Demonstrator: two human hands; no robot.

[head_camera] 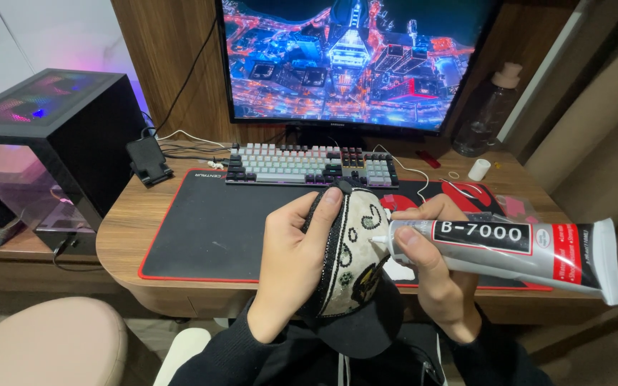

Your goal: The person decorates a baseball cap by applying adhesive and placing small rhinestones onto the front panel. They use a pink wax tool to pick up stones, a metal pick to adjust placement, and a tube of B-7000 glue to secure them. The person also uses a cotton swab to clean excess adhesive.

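Centre frame, we grip patterned cap (348, 257) in left hand (291, 261); right hand (430, 268) clenches glue tube (509, 250), nozzle touching cap edge. Gluing step, we judge; next calls for steady squeeze.

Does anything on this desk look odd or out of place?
Mostly tidy. A small white cap lies loose on the desk by the clear bottle, on no container. The right hand holds an open glue tube, its nozzle at the patterned cap gripped by the left hand.
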